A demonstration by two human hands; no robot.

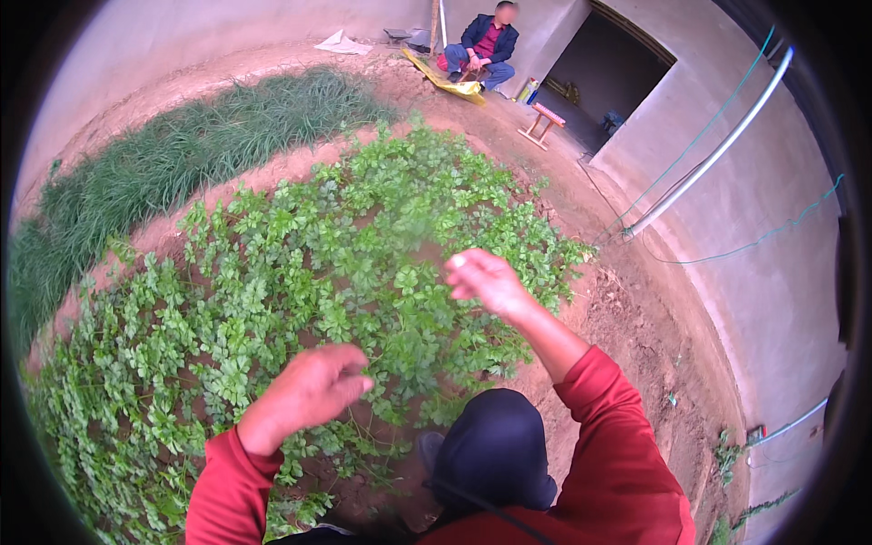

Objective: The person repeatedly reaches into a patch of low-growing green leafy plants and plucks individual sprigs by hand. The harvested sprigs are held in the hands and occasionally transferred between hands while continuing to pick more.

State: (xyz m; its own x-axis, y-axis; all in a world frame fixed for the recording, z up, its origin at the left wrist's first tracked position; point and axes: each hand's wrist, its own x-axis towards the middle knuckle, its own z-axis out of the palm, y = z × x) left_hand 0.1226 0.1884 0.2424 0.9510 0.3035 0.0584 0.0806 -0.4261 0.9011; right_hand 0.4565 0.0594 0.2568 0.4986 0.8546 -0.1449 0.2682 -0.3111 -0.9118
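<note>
My left hand (317,387) hovers over a bed of leafy green plants (293,272), with its thumb and fingers apart and nothing seen between them. Further forward and to the right, my right hand (480,276) is raised above the same bed, its fingers curled. A small pale spot shows at its fingertips; whether that is a held thing or a nail cannot be told. The plants have lobed leaves, much like celery or parsley, and brown soil shows between them. Below the hands, my bent knee (501,436) in dark trousers stands at the bed's near edge.
Grass-like green plants (204,136) grow in a strip at the left. A seated person (487,41) is at the back, by a yellow sheet (443,78). A small wooden stool (541,126) stands near a dark doorway (606,75). A white pole (715,146) leans at the right wall.
</note>
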